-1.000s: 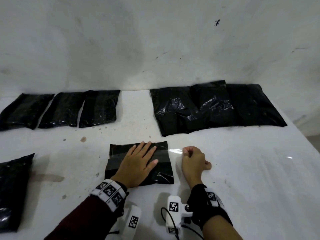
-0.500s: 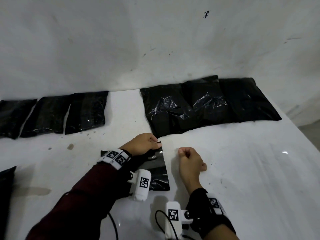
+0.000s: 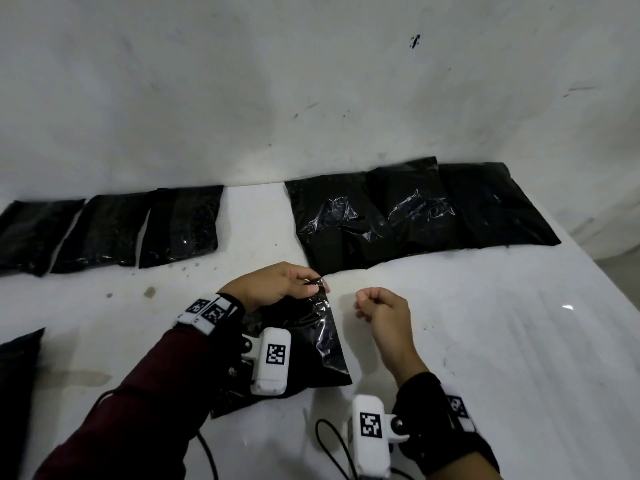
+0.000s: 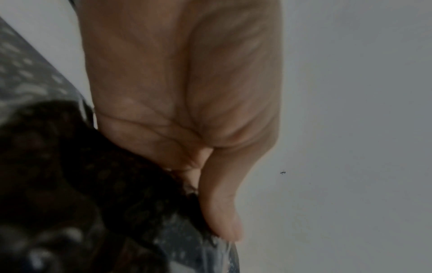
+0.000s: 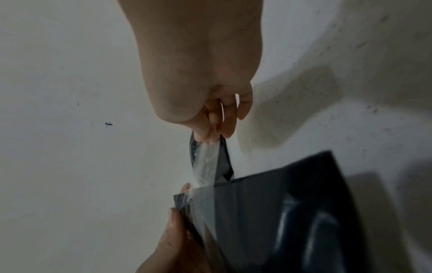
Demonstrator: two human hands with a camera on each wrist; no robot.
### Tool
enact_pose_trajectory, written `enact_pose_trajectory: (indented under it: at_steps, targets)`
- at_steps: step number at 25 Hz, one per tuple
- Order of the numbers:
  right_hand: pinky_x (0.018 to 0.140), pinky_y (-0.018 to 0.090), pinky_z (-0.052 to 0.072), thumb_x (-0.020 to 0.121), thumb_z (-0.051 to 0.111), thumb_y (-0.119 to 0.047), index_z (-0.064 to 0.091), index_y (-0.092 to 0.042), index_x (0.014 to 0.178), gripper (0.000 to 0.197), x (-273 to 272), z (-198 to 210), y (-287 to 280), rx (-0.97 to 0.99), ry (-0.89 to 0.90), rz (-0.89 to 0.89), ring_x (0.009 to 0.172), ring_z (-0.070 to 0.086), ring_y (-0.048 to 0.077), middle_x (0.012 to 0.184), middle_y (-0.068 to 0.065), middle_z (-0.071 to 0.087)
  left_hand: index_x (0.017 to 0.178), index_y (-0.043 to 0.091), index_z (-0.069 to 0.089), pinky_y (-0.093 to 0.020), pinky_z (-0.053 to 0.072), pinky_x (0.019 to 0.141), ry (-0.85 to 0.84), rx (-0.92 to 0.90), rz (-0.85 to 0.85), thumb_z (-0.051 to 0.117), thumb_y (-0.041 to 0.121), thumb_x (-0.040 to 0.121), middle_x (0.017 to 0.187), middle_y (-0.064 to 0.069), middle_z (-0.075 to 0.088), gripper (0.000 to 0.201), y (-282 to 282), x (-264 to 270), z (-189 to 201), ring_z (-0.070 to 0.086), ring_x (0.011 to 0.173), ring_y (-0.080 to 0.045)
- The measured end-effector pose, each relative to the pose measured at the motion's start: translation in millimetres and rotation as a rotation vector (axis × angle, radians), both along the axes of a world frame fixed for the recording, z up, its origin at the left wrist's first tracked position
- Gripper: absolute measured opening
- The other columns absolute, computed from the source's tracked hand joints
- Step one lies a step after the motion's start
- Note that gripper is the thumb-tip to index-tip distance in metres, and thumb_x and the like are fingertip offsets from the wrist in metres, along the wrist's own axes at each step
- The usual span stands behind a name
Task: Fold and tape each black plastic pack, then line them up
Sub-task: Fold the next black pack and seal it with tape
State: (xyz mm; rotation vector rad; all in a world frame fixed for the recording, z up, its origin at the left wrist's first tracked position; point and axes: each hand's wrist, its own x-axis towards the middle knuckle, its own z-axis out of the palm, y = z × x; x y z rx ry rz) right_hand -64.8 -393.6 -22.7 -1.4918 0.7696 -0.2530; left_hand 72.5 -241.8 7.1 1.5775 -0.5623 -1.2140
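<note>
A folded black plastic pack (image 3: 313, 344) is tipped up off the white table (image 3: 485, 341) in front of me. My left hand (image 3: 311, 287) grips its far upper edge, thumb on one side and fingers on the other. The left wrist view has that hand (image 4: 187, 110) against the black pack (image 4: 81, 175). Just right of the pack, my right hand (image 3: 367, 303) is curled. In the right wrist view its fingertips (image 5: 210, 129) pinch the end of a clear tape strip (image 5: 205, 162), which runs down to the pack (image 5: 292, 212) and the left hand (image 5: 173, 240).
Three folded packs (image 3: 104, 230) lie in a row at the back left by the wall. A heap of unfolded black packs (image 3: 415, 216) sits at the back right. Another black pack (image 3: 17, 393) lies at the left edge. The table's right edge (image 3: 595, 271) drops off.
My left hand was pressing flat on the pack; it has since reached over, gripped the far edge and lifted the pack. The right hand stayed curled and rose slightly.
</note>
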Motion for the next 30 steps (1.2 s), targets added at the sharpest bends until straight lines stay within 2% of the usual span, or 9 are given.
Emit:
enact_pose_trajectory:
  at_steps: [4,8,14,17,19,21,24,26,30]
  targets:
    - [0.062,0.025,0.046,0.091,0.057,-0.007,0.065,-0.008,0.078,0.015,3,3,11,0.204,-0.027,0.055,0.059,0.054,0.013,0.07,0.002,0.061,0.095,0.009,0.067,-0.015,0.048,0.066,0.017,-0.097,-0.019,0.054,0.004,0.09,0.079,0.0,0.068,0.015,14,-3,10,0.063,0.07,-0.007]
    - [0.063,0.027,0.049,0.089,0.057,-0.006,0.068,-0.004,0.087,0.011,8,3,35,0.376,-0.011,0.174,0.066,0.058,0.019,0.077,0.01,0.065,0.09,0.014,0.072,-0.016,0.049,0.071,0.007,-0.168,-0.018,0.054,0.007,0.085,0.08,0.0,0.069,0.019,25,-9,19,0.063,0.073,-0.008]
    - [0.049,0.019,0.046,0.091,0.049,-0.005,0.063,-0.007,0.072,0.024,9,13,59,0.515,0.052,0.305,0.05,0.057,0.013,0.061,0.005,0.06,0.084,0.018,0.074,-0.022,0.049,0.08,-0.049,-0.183,-0.006,0.056,0.013,0.082,0.084,-0.006,0.066,0.019,34,-15,20,0.061,0.08,-0.015]
    - [0.054,0.024,0.047,0.088,0.052,-0.005,0.062,-0.006,0.079,0.014,10,10,59,0.62,0.065,0.281,0.055,0.057,0.016,0.065,0.007,0.058,0.082,0.021,0.074,-0.021,0.047,0.08,-0.044,-0.186,0.01,0.055,0.016,0.082,0.086,-0.004,0.065,0.019,36,-19,21,0.061,0.08,-0.012]
    - [0.055,0.026,0.046,0.085,0.051,-0.002,0.061,-0.006,0.079,0.012,9,7,58,0.656,0.082,0.275,0.055,0.055,0.017,0.065,0.008,0.056,0.079,0.029,0.074,-0.014,0.04,0.083,-0.156,-0.171,-0.001,0.056,0.02,0.08,0.092,0.001,0.055,0.02,36,-20,22,0.055,0.083,-0.002]
    - [0.053,0.025,0.044,0.083,0.048,0.0,0.061,-0.007,0.071,0.019,7,6,58,0.646,0.102,0.29,0.052,0.052,0.016,0.061,0.007,0.053,0.076,0.034,0.074,-0.011,0.037,0.08,-0.215,-0.151,0.005,0.057,0.023,0.078,0.09,0.006,0.051,0.02,35,-19,23,0.051,0.08,0.003]
    - [0.046,0.02,0.04,0.083,0.046,0.004,0.058,-0.008,0.061,0.028,7,12,61,0.575,0.087,0.312,0.045,0.048,0.014,0.053,0.005,0.051,0.075,0.022,0.075,-0.022,0.044,0.084,-0.088,-0.197,0.046,0.057,0.016,0.079,0.088,-0.002,0.067,0.02,33,-20,19,0.06,0.087,-0.015]
    - [0.043,0.017,0.041,0.088,0.045,0.004,0.058,-0.008,0.06,0.033,7,15,64,0.494,0.08,0.34,0.042,0.051,0.01,0.049,0.002,0.055,0.076,0.018,0.075,-0.025,0.048,0.088,-0.07,-0.219,0.053,0.056,0.014,0.08,0.092,-0.005,0.072,0.02,32,-20,16,0.063,0.091,-0.018]
    - [0.055,0.021,0.049,0.089,0.053,-0.001,0.065,-0.004,0.073,0.02,6,7,61,0.308,0.098,0.415,0.057,0.059,0.017,0.065,0.009,0.063,0.087,0.006,0.07,-0.03,0.051,0.082,0.016,-0.236,0.045,0.054,0.01,0.084,0.092,-0.018,0.07,0.017,32,-22,13,0.065,0.087,-0.026]
